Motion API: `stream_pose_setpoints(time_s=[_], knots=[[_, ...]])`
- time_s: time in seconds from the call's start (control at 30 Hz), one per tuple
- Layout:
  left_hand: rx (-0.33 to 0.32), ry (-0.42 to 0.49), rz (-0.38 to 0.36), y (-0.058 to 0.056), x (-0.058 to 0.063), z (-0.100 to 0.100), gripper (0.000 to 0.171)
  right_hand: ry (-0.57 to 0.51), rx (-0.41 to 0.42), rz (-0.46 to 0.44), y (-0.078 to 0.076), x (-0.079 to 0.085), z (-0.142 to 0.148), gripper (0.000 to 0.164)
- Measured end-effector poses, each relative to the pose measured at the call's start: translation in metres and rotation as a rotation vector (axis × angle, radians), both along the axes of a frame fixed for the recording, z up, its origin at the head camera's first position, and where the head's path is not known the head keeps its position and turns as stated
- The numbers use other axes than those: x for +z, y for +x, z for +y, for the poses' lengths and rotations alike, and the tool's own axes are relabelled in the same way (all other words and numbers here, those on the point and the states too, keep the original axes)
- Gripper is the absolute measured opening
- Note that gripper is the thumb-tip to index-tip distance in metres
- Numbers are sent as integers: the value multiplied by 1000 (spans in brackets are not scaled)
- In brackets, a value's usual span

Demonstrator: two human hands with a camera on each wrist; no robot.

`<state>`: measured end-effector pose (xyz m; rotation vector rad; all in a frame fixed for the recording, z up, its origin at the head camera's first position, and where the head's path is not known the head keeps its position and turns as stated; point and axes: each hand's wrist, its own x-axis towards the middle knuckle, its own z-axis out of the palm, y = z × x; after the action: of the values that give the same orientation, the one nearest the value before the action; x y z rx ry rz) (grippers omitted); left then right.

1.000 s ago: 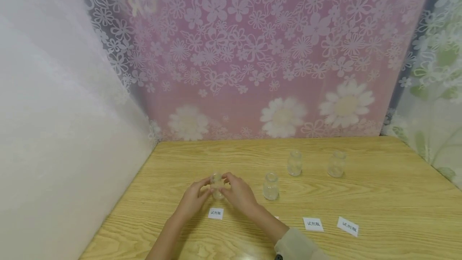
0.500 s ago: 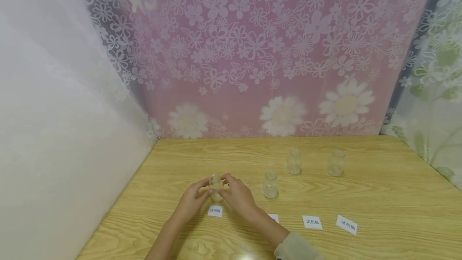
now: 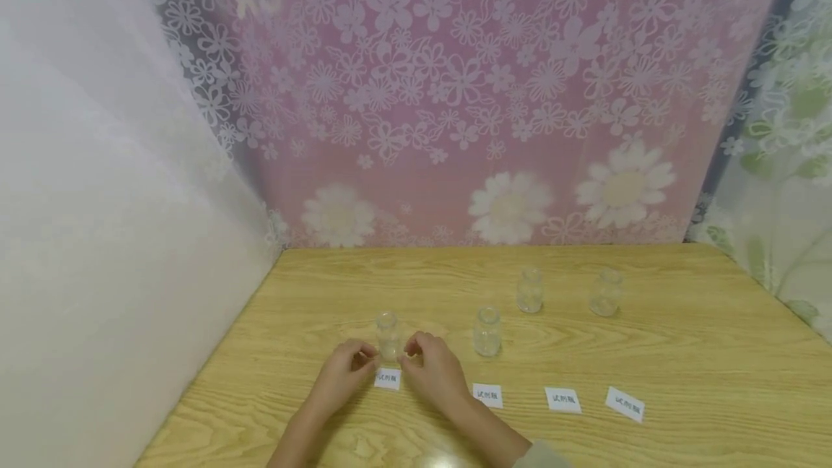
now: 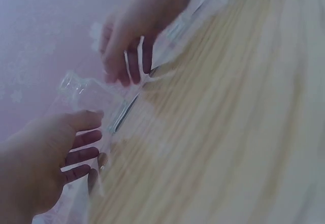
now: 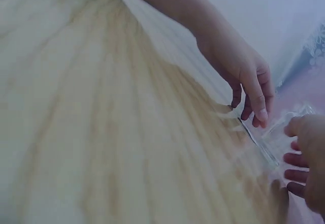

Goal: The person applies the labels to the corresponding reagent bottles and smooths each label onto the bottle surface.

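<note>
A small clear glass bottle (image 3: 388,331) stands upright on the table between my hands, behind a white card (image 3: 388,379) with dark handwritten characters. My left hand (image 3: 343,374) is just left of the bottle's lower part, its fingers loosely bent and holding nothing. On the other side, my right hand (image 3: 434,374) has its thumb and fingers loosely curved beside the bottle's base, with nothing between them. In the left wrist view, the bottle (image 4: 94,94) shows in the space between the two hands. The right wrist view has the bottle (image 5: 289,125) partly covered by my right hand.
Three more clear glass bottles stand to the right: a nearer bottle (image 3: 487,332), a back one (image 3: 530,291) and a far-right one (image 3: 606,293). Three other written cards lie in front: one card (image 3: 488,396), a second card (image 3: 562,400) and a tilted card (image 3: 625,404).
Both hands have let go of the glass bottle and drawn down toward me, slightly apart. The bottle now stands by itself behind its card. The card under my right forearm has come into full view.
</note>
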<state>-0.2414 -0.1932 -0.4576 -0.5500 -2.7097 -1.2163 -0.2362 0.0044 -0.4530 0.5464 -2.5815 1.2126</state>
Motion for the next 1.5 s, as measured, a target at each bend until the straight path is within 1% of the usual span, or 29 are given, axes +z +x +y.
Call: stream_pose_setpoints(time_s=[0.1,0.17,0.27,0.37,0.43,0.53,0.7,0.87,0.93,1.0,1.17,1.27,1.37,1.43,1.5], knots=[[-74,-34,1,2,-2,0,21,85,46,27,2,-6,3,21],[-104,-68,0,4,-3,0,24,151,64,67,2,-9,4,25],[-116,-131,17,6,-2,0,27,223,79,116,1,-12,4,31],[-114,-181,32,8,-2,-1,30,270,89,156,1,-14,4,35],[-112,-197,40,8,-1,-1,29,282,91,175,0,-16,3,36],[-112,-194,44,7,-2,-1,28,287,84,200,-1,-17,3,34],[-122,-185,49,6,-3,-2,27,285,90,177,-1,-16,4,31],[-130,-149,16,6,-4,-3,29,275,88,168,-1,-15,4,32],[-139,-124,6,6,-4,-2,30,255,86,161,-1,-15,3,30],[-157,-79,-16,5,-4,-2,29,210,85,136,-1,-15,3,26],[-195,62,-87,3,-5,-1,21,-3,105,5,-3,-13,3,13],[-187,113,-97,3,-4,1,16,-111,117,-51,-4,-14,3,7],[-167,157,-112,3,-3,3,12,-181,120,-71,-4,-14,2,4],[-162,184,-141,9,7,6,12,-217,115,-74,-4,-13,2,3],[-171,213,-173,13,17,8,13,-247,107,-82,-3,-12,1,3]])
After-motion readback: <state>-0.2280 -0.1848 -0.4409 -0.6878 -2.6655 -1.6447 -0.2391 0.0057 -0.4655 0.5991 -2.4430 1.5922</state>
